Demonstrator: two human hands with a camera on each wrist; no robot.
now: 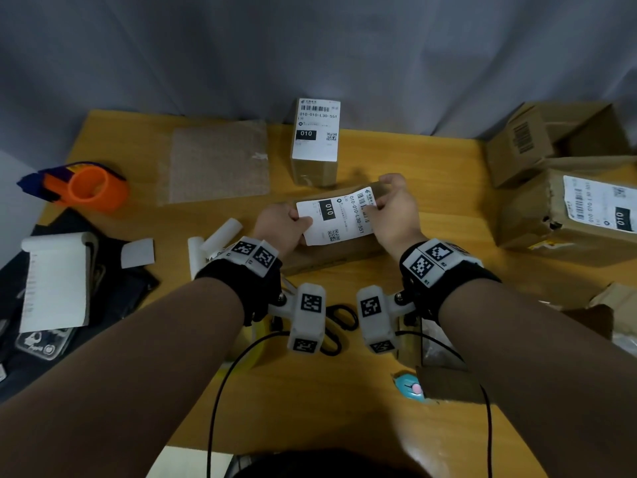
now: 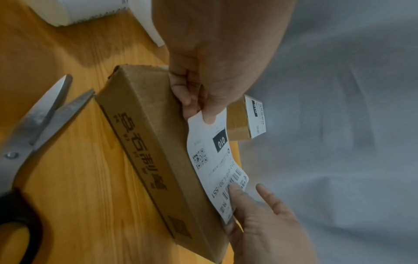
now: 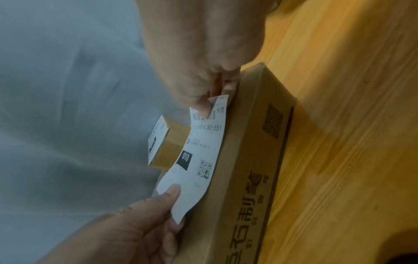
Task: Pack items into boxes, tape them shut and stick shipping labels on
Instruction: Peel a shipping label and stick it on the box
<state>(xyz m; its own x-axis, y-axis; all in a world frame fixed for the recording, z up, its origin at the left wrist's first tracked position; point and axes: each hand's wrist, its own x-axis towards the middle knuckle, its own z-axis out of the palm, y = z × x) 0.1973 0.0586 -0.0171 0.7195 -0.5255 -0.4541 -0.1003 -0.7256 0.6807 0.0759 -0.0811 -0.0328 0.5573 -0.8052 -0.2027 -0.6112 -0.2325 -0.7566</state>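
Note:
A white shipping label [image 1: 334,215] printed with "010", a barcode and a QR code is stretched between my two hands. My left hand [image 1: 299,225] pinches its near-left end and my right hand [image 1: 377,205] pinches the barcode end. Under the label lies a long flat cardboard box [image 1: 331,258] on the wooden table. In the left wrist view, the label [image 2: 214,157] bows over the box [image 2: 153,151], with the left thumb [image 2: 209,116] on top of it. In the right wrist view, the right fingers [image 3: 207,107] pinch the label [image 3: 203,151] beside the box [image 3: 248,160].
A small labelled box [image 1: 315,139] stands just behind. Further left lie a bubble-wrap sheet [image 1: 217,163] and an orange tape dispenser [image 1: 93,188]. Larger cartons [image 1: 565,208] crowd the right side. Scissors [image 1: 337,326] lie near my wrists, and curled backing paper [image 1: 213,243] lies left of the box.

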